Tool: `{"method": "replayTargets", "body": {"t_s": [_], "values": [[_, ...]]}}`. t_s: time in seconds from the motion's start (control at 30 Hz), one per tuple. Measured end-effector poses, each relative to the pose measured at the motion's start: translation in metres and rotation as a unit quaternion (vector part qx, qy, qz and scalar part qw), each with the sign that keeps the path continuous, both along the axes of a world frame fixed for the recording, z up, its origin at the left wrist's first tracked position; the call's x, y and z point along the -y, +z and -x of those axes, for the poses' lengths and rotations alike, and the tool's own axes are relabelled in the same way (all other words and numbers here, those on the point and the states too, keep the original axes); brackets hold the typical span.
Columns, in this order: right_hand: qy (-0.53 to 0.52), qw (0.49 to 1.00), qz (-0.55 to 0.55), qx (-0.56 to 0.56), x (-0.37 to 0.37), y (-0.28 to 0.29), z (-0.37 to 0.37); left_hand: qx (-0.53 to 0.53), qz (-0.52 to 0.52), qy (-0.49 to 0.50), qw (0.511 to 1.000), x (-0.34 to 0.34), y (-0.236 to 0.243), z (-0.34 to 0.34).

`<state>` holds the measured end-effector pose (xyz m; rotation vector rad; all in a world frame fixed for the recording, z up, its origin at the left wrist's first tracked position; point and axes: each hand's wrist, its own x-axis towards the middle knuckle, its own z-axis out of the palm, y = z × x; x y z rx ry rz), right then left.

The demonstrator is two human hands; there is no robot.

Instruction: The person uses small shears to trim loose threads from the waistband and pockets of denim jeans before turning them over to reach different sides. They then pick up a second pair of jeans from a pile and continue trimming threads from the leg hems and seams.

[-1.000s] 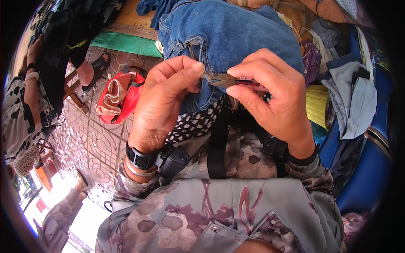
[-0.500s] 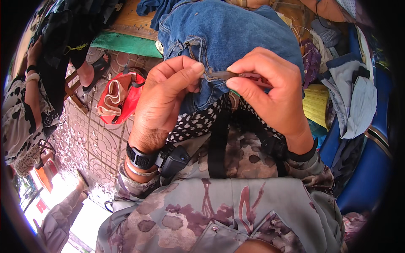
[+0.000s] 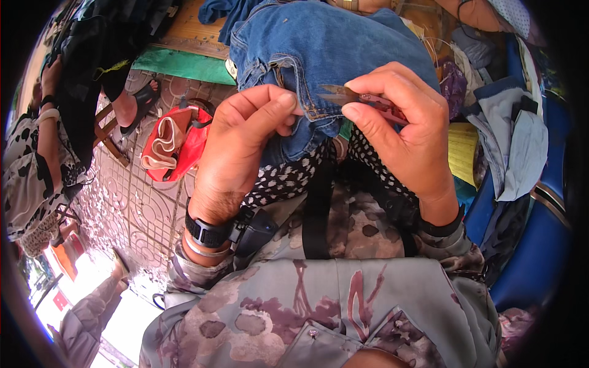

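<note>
Blue denim jeans [image 3: 343, 46] lie bunched across my lap, over black patterned trousers [image 3: 279, 184]. My left hand [image 3: 245, 126] pinches the edge of the denim by its stitched seam, thumb against fingertips. In my right hand [image 3: 402, 119] is a small pair of thread snips [image 3: 343, 95] with pinkish-red handles, held between thumb and fingers. Their metal blades point left over the denim, a short gap from my left fingertips. Whether a thread lies between the two hands is too fine to tell.
On the left, a red bag [image 3: 196, 141] with a cream strap rests on the patterned tiles [image 3: 138, 211]. Another person's sandalled foot [image 3: 144, 101] is beyond it. Folded garments [image 3: 509, 147] hang over a blue chair [image 3: 527, 245] at right. A wooden surface [image 3: 190, 37] stands ahead.
My right hand has drawn the snips to the right, away from my left fingertips and the seam. The left hand stays nearly in place on the denim.
</note>
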<state>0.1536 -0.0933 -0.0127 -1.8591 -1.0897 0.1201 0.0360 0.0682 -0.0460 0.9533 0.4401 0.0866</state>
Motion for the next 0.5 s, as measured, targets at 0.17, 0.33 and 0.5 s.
{"method": "replayTargets", "body": {"t_s": [0.17,0.33,0.5], "values": [[0.013,0.999,0.019,0.043,0.0011,0.0011,0.0046,-0.010,-0.054,0.018,0.998,0.0056,0.0040,0.0004],[-0.002,0.990,0.043,0.138,0.0022,-0.0020,0.0050,-0.032,-0.078,-0.008,0.996,0.0052,0.0050,-0.0042],[-0.006,0.989,0.063,0.131,0.0080,0.0065,0.0022,-0.025,-0.054,0.019,0.998,0.0066,0.0023,-0.0034]]}}
